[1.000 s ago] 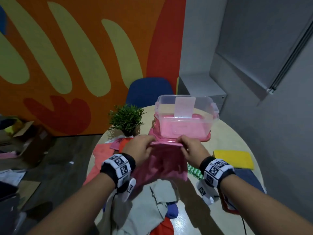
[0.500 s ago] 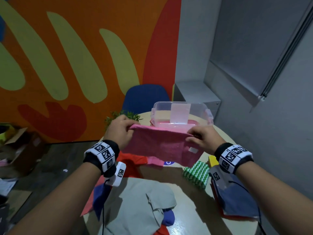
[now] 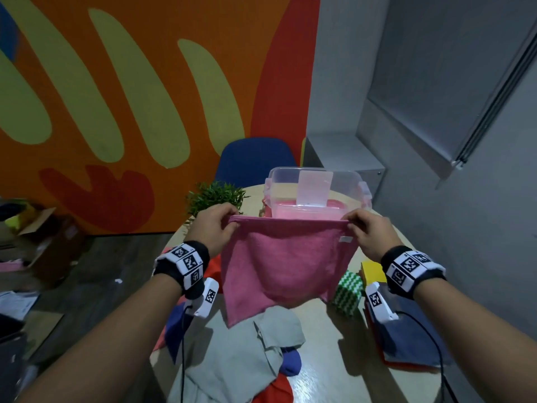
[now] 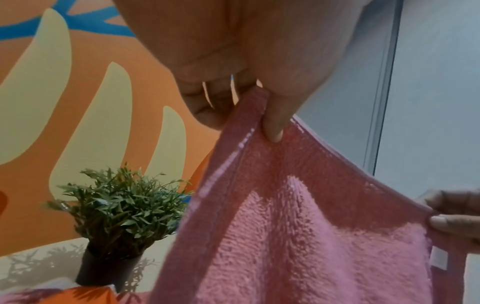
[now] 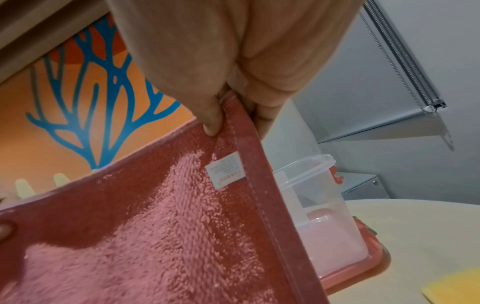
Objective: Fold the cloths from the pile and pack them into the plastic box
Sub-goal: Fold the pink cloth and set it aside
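Bare forearms, each wearing a black wristband (image 3: 182, 269) with white square-coded tags (a black cable trails below).

Both arms reach out in front. The left hand (image 3: 214, 228) pinches one top corner of the pink cloth (image 3: 286, 266) between thumb and fingers. The right hand (image 3: 370, 235) pinches the other corner.
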The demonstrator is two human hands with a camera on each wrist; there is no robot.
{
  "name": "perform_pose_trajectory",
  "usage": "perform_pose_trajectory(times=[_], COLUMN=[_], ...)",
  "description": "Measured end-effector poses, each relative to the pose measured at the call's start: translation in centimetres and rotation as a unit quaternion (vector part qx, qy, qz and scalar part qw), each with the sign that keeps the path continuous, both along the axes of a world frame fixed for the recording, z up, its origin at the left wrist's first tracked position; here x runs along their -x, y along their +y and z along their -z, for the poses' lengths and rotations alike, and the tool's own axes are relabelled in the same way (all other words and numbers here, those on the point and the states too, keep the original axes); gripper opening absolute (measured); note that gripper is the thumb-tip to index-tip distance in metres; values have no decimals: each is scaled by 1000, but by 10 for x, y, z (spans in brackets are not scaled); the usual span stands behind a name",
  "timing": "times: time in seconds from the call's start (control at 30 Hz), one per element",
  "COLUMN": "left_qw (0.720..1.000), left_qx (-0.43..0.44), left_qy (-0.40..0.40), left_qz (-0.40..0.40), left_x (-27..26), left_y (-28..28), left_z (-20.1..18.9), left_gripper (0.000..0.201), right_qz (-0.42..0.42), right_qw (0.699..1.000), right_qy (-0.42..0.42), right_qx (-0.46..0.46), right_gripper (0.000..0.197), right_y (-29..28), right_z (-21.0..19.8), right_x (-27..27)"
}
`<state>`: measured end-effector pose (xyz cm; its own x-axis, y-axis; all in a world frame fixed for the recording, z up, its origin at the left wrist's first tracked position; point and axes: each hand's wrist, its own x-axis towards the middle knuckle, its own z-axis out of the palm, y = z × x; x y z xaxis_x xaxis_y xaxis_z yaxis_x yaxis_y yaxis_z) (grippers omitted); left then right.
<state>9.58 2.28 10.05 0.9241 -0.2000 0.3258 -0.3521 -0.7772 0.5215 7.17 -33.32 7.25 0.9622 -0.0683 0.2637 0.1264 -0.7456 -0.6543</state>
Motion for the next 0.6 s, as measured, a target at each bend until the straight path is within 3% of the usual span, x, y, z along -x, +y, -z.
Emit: perform_pose_trajectory(times=[0.13,0.2,0.3,0.4,0.5,0.6], left_qw=[999,997,982,949,900,876], left_qx=[54,72,55,-42,-140,-149], left_qy=[-5,33,163,277,363,406], left_qz=[1,15,73,144,198,215], left_x=[2,7,28,61,99,121], left_y=[0,5,13,24,32,36], left_z=[-7,-2,25,72,117,134], left_gripper=[9,13,20,17,10,7], right_qz=[17,-5,-73,-119,-158,-192], right_qw=[999,999,985,963,921,891], right_qy=[-45,-28,99,229,353,411], right_qx=[2,-39,-124,-82,-52,26], right_gripper=[9,11,16,10,10,12], right_y=[-3,-1,5,7,4,-5], right_z=[-9,-8,11,44,82,106], right_x=[1,12,41,82,125,147])
